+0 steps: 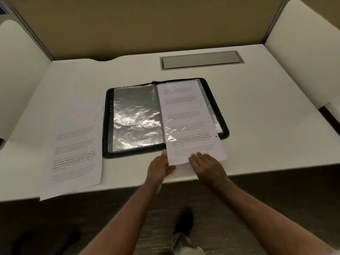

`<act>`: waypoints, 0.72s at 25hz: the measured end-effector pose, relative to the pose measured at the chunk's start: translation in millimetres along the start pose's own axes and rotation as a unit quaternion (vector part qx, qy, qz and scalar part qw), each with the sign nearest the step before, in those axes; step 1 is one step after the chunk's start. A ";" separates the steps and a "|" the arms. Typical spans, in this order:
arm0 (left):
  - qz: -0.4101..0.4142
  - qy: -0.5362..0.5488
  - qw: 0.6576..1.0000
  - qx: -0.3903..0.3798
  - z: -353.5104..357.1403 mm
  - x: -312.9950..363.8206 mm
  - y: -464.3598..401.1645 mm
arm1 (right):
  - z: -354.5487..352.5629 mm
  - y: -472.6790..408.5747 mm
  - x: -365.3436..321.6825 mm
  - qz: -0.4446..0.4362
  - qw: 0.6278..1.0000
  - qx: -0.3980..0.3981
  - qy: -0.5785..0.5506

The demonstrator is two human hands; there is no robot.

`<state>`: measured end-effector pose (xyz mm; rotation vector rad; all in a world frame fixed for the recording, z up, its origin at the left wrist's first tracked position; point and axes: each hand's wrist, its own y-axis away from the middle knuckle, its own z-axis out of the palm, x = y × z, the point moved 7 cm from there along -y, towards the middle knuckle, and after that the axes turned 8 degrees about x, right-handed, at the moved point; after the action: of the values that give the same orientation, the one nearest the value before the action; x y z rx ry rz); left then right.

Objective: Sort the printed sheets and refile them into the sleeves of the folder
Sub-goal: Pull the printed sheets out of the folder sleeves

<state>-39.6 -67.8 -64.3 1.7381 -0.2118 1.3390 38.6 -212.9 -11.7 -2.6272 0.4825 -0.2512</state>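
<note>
Head view: the open folder (165, 116) lies on the white bench (257, 116), and a printed sheet (187, 122) is part-way into its right-hand sleeve (211, 107), the near end sticking out past the folder's near edge. The left hand (161, 169) pinches that end's corner; the right hand (207, 166) presses on it with straight fingers (195, 157). Pushed unevenly, the sheet could buckle or snag on the crinkled plastic. Left of the folder, the loose stack (73, 144) overhangs the bench edge and might slide off.
</note>
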 end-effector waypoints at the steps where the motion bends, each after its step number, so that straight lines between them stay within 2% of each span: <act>1: -0.028 0.042 0.999 -0.008 3.7 -2.4 1.8 | -7.2 9.8 -9.3 -0.007 1.000 -0.008 -0.005; 3: -0.048 0.048 0.998 0.001 6.1 -5.5 8.6 | -26.2 23.4 -22.6 -0.002 1.000 -0.009 -0.016; 4: -0.047 0.028 0.998 0.008 5.7 -7.6 13.1 | -35.3 24.7 -20.6 0.040 0.999 -0.009 -0.023; 6: -0.043 -0.003 0.999 0.011 3.0 -12.9 24.9 | -54.0 23.5 3.8 0.222 0.974 0.005 -0.041; 8: -0.051 -0.001 0.999 0.003 -1.2 -19.1 39.0 | -58.3 35.6 41.0 0.439 0.894 -0.036 -0.087; 10: -0.065 -0.004 0.998 0.001 -9.8 -26.5 49.6 | -47.1 57.4 62.4 0.580 0.784 -0.136 -0.175; 12: -0.074 -0.004 0.997 -0.010 -18.5 -32.4 61.6 | -39.3 74.5 64.0 0.641 0.695 -0.172 -0.278; 15: -0.039 -0.043 0.998 -0.017 -35.1 -36.0 79.9 | -39.0 91.7 39.0 0.686 0.601 -0.174 -0.371; 16: -0.013 -0.077 0.997 -0.010 -43.1 -35.9 85.2 | -38.6 94.8 27.8 0.691 0.585 -0.175 -0.387; 18: 0.033 -0.126 0.991 0.006 -63.1 -34.8 94.9 | -35.5 94.2 3.0 0.684 0.578 -0.184 -0.405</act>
<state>-154.6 -89.4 -41.8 1.9237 -0.4067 1.1673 4.7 -306.9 -24.0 -1.5175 2.0171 1.5515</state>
